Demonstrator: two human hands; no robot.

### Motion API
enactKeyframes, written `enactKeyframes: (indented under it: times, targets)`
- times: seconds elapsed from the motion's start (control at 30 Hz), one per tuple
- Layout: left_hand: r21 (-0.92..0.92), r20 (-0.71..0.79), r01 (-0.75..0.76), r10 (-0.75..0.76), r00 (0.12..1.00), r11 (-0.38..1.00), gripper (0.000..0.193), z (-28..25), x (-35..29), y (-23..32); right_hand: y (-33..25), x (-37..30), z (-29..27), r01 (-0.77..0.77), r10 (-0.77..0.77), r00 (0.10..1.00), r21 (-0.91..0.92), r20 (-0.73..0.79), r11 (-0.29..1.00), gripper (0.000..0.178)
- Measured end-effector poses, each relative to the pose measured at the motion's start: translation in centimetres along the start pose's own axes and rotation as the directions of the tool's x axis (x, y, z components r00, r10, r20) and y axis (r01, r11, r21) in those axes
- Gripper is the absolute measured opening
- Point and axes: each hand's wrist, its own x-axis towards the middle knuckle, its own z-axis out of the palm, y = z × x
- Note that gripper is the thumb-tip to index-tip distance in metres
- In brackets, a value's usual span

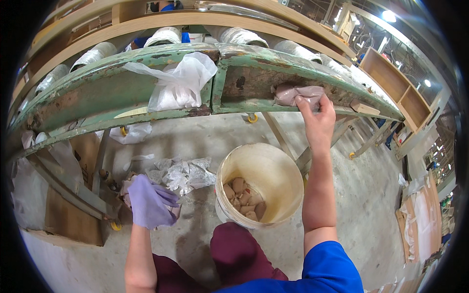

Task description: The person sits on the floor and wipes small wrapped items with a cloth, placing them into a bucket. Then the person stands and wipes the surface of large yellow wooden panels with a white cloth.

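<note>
My right hand (316, 117), bare, grips a pinkish-brown packet (292, 94) in clear plastic, its thumb and fingers closed on the near end. The packet rests in the channel of a green metal beam (244, 106). Low on the left, my left hand (150, 201) wears a purple glove and is closed on something brownish-pink, mostly hidden beneath it. Between my arms, a white bucket (286, 195) stands on the floor with several brown lumps (244, 195) at its bottom. A white plastic bag (181, 85) is draped over the beam, left of the packet.
Crumpled clear plastic (188, 175) lies on the floor left of the bucket. A cardboard box (73, 217) stands at the far left. Rollers (242, 36) run behind the beam under long wooden boards (195, 19). A small wood block (364, 107) sits at the beam's right end.
</note>
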Motion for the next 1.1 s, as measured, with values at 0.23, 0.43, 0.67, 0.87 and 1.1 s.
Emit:
enactKeyframes:
  times: [0.23, 0.43, 0.67, 0.87, 1.1]
  targets:
    - [0.624, 0.263, -0.352, 0.237, 0.935, 0.698, 0.028, -2.9, 0.8, -1.4, -1.0, 4.0, -1.8, -0.356, 0.337, 0.844, -0.036, 0.417, 0.934, 0.041]
    - [0.218, -0.017, 0.084, -0.083, 0.996, 0.972, 0.034, 1.0, 0.3, -1.4, 0.5, 2.9, -2.1, -0.033, 0.04, 0.996, -0.093, 0.08, 0.995, 0.031]
    - [0.655, 0.148, -0.148, 0.066, 0.987, 0.741, 0.035, 3.4, -2.9, 1.0, 0.4, -8.1, -1.1, 0.247, -0.274, 0.75, 0.129, 0.603, 0.96, 0.004]
    - [0.401, 0.162, -0.197, 0.142, 0.977, 0.895, 0.038, 2.1, -3.3, -0.2, 14.7, -16.0, 10.5, 0.289, 0.314, -0.219, -0.246, 0.924, 0.925, 0.029]
    - [0.527, -0.114, -0.346, 0.469, 0.876, 0.776, 0.044, -4.3, -6.5, 1.5, 22.3, -27.5, 18.5, -0.105, 0.604, 0.026, -0.599, 0.797, 0.794, 0.047]
